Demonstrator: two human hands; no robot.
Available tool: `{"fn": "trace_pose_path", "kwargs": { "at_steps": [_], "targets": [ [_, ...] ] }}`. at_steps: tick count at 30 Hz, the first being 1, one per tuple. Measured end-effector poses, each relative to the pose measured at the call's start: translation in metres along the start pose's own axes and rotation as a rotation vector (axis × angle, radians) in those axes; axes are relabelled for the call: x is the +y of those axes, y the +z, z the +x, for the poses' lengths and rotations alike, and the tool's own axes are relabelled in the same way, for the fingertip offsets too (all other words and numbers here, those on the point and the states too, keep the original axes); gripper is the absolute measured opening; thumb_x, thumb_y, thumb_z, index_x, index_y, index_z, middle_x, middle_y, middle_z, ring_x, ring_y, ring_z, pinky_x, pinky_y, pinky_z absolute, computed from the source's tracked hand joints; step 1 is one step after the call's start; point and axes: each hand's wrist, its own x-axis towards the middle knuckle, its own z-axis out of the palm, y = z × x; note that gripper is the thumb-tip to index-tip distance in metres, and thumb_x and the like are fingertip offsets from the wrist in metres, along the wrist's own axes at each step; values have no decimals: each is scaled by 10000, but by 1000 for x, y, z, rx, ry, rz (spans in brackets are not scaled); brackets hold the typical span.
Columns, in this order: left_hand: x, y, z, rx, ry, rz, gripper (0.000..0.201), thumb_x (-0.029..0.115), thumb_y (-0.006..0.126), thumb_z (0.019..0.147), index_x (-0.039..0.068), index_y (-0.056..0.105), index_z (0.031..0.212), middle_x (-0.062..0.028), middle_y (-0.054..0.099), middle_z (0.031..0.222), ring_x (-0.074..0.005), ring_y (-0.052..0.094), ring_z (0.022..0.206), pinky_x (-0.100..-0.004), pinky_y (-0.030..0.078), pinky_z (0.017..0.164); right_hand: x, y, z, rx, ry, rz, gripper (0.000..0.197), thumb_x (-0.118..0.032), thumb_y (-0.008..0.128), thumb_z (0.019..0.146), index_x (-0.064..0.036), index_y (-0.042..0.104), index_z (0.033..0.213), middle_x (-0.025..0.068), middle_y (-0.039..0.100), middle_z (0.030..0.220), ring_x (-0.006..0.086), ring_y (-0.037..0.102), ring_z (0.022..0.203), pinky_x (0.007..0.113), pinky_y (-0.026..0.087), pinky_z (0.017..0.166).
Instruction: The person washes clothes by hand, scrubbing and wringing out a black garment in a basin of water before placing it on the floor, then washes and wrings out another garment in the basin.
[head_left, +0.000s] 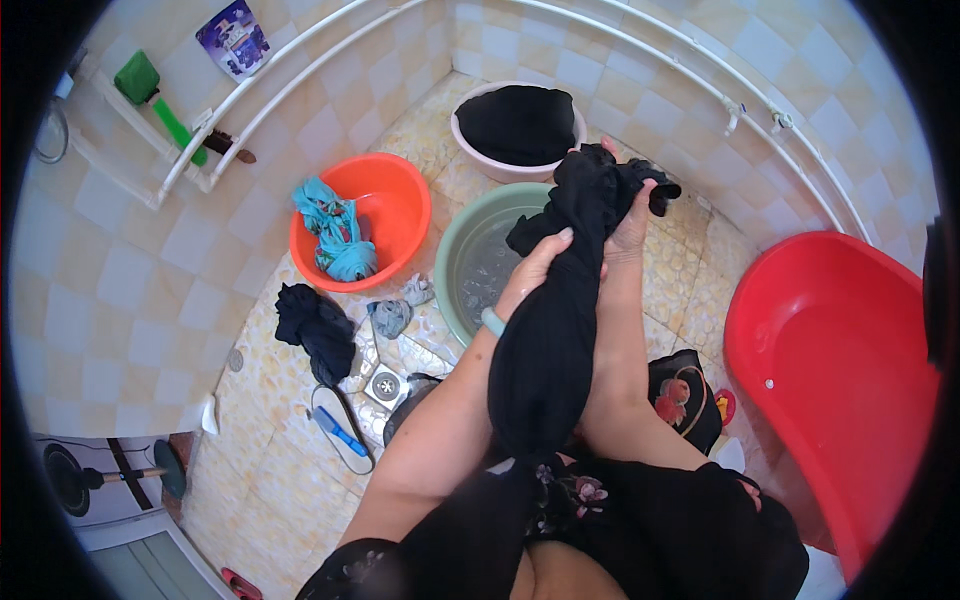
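A long twisted black garment (550,350) hangs between my forearms, its bunched upper end held out in front of me. My left hand (537,266), with a pale bangle at the wrist, is closed round its middle, thumb on top. My right hand (630,222) grips the bunched end from the right side; loose black folds cover part of its fingers. Just beyond and to the left of my hands stands a green basin (455,230) with water in it. Behind that, a pale pink basin (468,150) holds a heap of black cloth (517,122).
An orange basin (405,190) with turquoise patterned cloth (335,230) stands left. Dark cloth (318,330), grey cloth (390,317), a floor drain (386,386) and a blue-handled brush (340,432) lie nearer. A red tub (840,350) fills the right; white pipes (345,60) run along the walls.
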Motion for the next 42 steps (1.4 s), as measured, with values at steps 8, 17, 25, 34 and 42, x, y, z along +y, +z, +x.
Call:
{"fn": "trace_pose_path", "kwargs": {
  "at_steps": [8, 17, 25, 34, 42],
  "targets": [
    [-3, 11, 19, 242, 97, 855, 766, 476, 676, 755, -162, 504, 1142, -188, 575, 1128, -221, 552, 1025, -306, 432, 874, -32, 22, 51, -262, 461, -1314, 452, -294, 710, 752, -21, 606, 1096, 59, 602, 1002, 120, 547, 919, 282, 447, 835],
    [-29, -14, 66, 534, 126, 1078, 712, 454, 664, 680, -155, 558, 1032, -294, 575, 1080, -339, 567, 1033, -345, 439, 866, 19, 59, 61, -746, 740, -2625, 273, -131, 569, 690, 29, 664, 890, 216, 650, 891, 333, 637, 864, 396, 507, 754],
    [-49, -29, 97, 372, 143, 1602, 723, 511, 680, 698, -80, 556, 1095, -283, 538, 1156, -342, 526, 1102, -371, 425, 927, 20, 29, 49, -699, 829, -2726, 260, -145, 552, 711, 4, 674, 886, 210, 643, 952, 339, 626, 899, 413, 492, 793],
    [-57, -56, 99, 378, 121, 791, 466, 342, 637, 756, -50, 611, 1006, -170, 637, 907, -246, 624, 783, -300, 498, 705, -2, 3, 72, -637, 992, -2367, 688, -294, 673, 686, -24, 458, 1281, 217, 505, 1249, 293, 539, 1103, 376, 430, 916],
    [-3, -8, 42, -146, -12, 189, 338, 314, 560, 812, 2, 565, 941, -90, 594, 760, -175, 583, 634, -265, 500, 623, -71, -30, 41, 264, 471, -539, 890, -574, 568, 797, -25, 210, 1400, 178, 422, 1313, 276, 560, 995, 388, 485, 812]
  ]
}}
